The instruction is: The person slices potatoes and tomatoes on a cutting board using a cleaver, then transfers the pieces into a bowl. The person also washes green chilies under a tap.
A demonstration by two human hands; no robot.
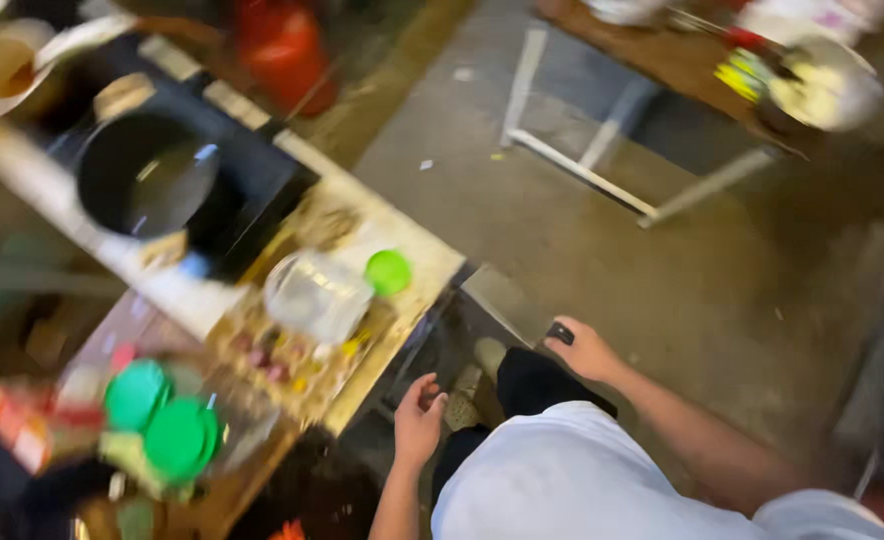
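Observation:
The picture is motion-blurred. My left hand hangs by my side with its fingers loosely curled and nothing in it, close to the corner of a cluttered counter. My right hand is out to the right of my leg, closed on a small dark object. A clear plastic jar lies on the counter beside its green lid. My white shirt and dark trousers fill the lower middle.
A black pan sits on a dark stove at upper left, a red gas cylinder behind it. Green-lidded containers crowd the lower left. A wooden table on a white frame holds a bowl at upper right. Bare concrete floor lies between.

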